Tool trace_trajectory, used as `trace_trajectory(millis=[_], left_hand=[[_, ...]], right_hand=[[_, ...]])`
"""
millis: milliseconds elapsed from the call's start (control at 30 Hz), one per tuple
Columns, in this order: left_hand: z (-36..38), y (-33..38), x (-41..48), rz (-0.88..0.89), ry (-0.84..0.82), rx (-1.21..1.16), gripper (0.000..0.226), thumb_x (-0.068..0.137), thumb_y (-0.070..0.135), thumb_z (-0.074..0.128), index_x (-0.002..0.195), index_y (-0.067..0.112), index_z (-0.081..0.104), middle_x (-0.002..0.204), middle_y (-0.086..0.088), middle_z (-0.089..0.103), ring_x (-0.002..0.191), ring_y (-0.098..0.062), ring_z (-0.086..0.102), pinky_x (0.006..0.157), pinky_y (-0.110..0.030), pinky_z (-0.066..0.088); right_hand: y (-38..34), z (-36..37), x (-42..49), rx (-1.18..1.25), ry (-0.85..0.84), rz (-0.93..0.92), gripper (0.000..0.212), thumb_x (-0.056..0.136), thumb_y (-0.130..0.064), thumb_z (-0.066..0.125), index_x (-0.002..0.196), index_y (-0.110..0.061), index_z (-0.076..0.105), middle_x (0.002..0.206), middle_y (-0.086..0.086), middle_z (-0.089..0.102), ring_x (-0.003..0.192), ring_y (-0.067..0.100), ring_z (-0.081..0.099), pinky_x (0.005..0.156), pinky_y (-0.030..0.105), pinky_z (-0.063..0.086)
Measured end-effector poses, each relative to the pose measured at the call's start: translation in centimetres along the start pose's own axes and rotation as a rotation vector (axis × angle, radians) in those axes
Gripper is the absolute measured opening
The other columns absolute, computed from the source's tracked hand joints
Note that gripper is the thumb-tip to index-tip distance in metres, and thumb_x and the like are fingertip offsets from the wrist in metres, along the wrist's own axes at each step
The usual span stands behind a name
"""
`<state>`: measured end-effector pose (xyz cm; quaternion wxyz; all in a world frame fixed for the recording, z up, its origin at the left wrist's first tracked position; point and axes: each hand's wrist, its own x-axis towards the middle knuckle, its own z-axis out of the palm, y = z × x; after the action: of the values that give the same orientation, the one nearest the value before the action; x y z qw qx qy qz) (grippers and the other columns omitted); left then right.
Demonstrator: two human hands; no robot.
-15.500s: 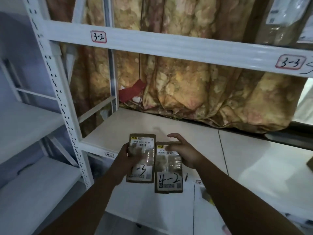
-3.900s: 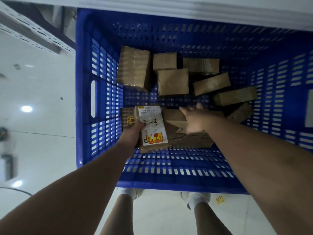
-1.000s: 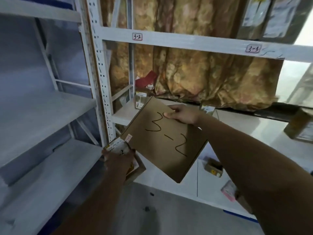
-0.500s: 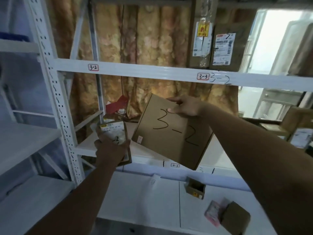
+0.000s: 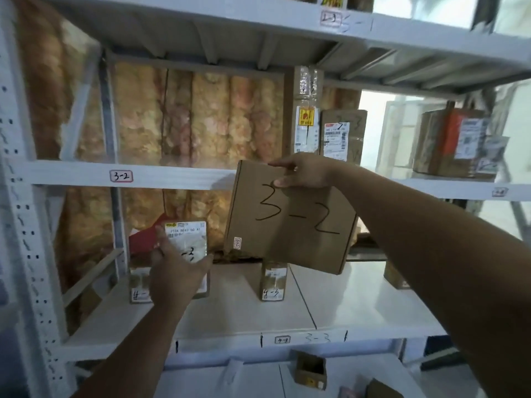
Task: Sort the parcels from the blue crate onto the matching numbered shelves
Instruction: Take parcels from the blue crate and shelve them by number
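My right hand [image 5: 304,170] grips the top edge of a flat brown cardboard parcel [image 5: 290,225] with "3-2" handwritten on it, held tilted in front of the white shelving. The shelf beam label "3-2" [image 5: 121,176] sits to its left at about the same height. My left hand [image 5: 175,274] holds a smaller brown parcel with a white label [image 5: 186,239], marked "-3", lower left in front of the shelf below. The blue crate is out of view.
Small parcels marked "4-" [image 5: 139,285] and "4-3" [image 5: 273,282] stand on the lower shelf [image 5: 359,305]. Taller labelled boxes [image 5: 342,136] stand on the upper shelf to the right, another taped box [image 5: 454,142] further right. A floral curtain hangs behind. Loose boxes [image 5: 311,372] lie below.
The view has tilted up and closer to the shelves. Both hands have risen with their parcels; the "3-2" parcel now reaches the level of the "3-2" shelf beam.
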<state>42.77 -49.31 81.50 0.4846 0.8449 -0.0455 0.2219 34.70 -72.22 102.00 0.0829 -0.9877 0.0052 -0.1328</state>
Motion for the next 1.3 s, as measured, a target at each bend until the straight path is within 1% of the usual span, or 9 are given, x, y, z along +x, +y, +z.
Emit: trace_trajectory(millis=[233,333,500,633,833,967,1067,1200,1300], left_hand=[[-4.8,0.0,5.4,0.092,0.065,-0.102,0.12,0.064,0.054,0.077,0.145,0.041,-0.01,0.146,-0.011,0.032,0.123,-0.038,0.046,0.089,-0.057,0.049],[-7.0,-0.7,7.1,0.102,0.09,-0.073,0.119,0.068,0.054,0.074,0.147,0.037,-0.013,0.148,-0.012,0.028,0.126,-0.038,0.043,0.093,-0.053,0.046],[-10.4,-2.2,8.9,0.121,0.131,-0.088,0.118,0.072,0.048,0.075,0.15,0.032,-0.011,0.152,-0.013,0.022,0.132,-0.037,0.036,0.097,-0.05,0.041],[-12.4,-3.0,10.0,0.092,0.154,-0.04,0.118,0.072,0.052,0.074,0.15,0.032,-0.012,0.151,-0.015,0.023,0.128,-0.039,0.042,0.093,-0.051,0.042],[-14.1,-2.6,12.7,0.138,0.204,-0.02,0.12,0.07,0.056,0.074,0.148,0.035,-0.015,0.147,-0.01,0.029,0.124,-0.035,0.046,0.09,-0.05,0.044],[-14.3,-1.6,13.8,0.327,0.347,0.17,0.123,0.068,0.055,0.075,0.151,0.025,-0.01,0.139,-0.012,0.037,0.116,-0.035,0.049,0.08,-0.044,0.048],[-14.3,-0.9,15.9,0.339,0.366,0.173,0.124,0.067,0.055,0.076,0.151,0.028,-0.012,0.142,-0.011,0.035,0.115,-0.035,0.051,0.079,-0.046,0.051],[-14.2,-0.1,18.8,0.334,0.399,0.137,0.121,0.068,0.055,0.075,0.151,0.029,-0.01,0.145,-0.012,0.034,0.119,-0.034,0.05,0.083,-0.047,0.051],[-13.6,0.4,20.3,0.417,0.47,0.246,0.12,0.067,0.056,0.074,0.152,0.024,-0.005,0.136,-0.012,0.042,0.114,-0.034,0.053,0.072,-0.043,0.051]], right_hand=[[-6.8,-0.9,3.4,-0.018,0.186,-0.058,0.064,0.09,-0.046,0.062,0.148,-0.034,0.036,0.139,0.003,0.051,0.126,0.024,0.048,0.099,0.029,0.036],[-10.1,-1.3,5.0,-0.083,0.265,-0.113,0.066,0.09,-0.047,0.061,0.148,-0.035,0.034,0.14,0.004,0.051,0.125,0.025,0.049,0.102,0.035,0.04],[-15.1,-2.4,6.7,-0.219,0.325,-0.196,0.063,0.095,-0.045,0.053,0.152,-0.033,0.027,0.138,0.008,0.052,0.122,0.026,0.049,0.09,0.03,0.036],[-17.8,-3.2,8.1,-0.351,0.415,-0.227,0.063,0.097,-0.047,0.047,0.153,-0.036,0.019,0.147,0.011,0.039,0.129,0.031,0.044,0.098,0.04,0.039],[-19.2,-3.7,12.9,-0.48,0.447,-0.235,0.062,0.098,-0.051,0.041,0.153,-0.035,0.016,0.146,0.015,0.035,0.122,0.036,0.048,0.095,0.045,0.046],[-19.0,-1.9,16.4,-0.58,0.448,-0.245,0.061,0.099,-0.054,0.034,0.153,-0.037,0.011,0.149,0.016,0.032,0.129,0.039,0.041,0.102,0.049,0.038],[-18.8,-1.3,19.1,-0.586,0.436,-0.277,0.059,0.099,-0.056,0.03,0.152,-0.041,0.01,0.151,0.016,0.032,0.129,0.039,0.043,0.097,0.046,0.042],[-18.4,-2.2,23.0,-0.52,0.382,-0.287,0.067,0.092,-0.068,0.035,0.151,-0.04,0.019,0.149,0.013,0.037,0.129,0.034,0.044,0.099,0.045,0.039],[-17.7,-2.1,25.9,-0.491,0.389,-0.262,0.074,0.084,-0.077,0.039,0.148,-0.039,0.029,0.147,0.008,0.043,0.131,0.03,0.044,0.098,0.045,0.038]])
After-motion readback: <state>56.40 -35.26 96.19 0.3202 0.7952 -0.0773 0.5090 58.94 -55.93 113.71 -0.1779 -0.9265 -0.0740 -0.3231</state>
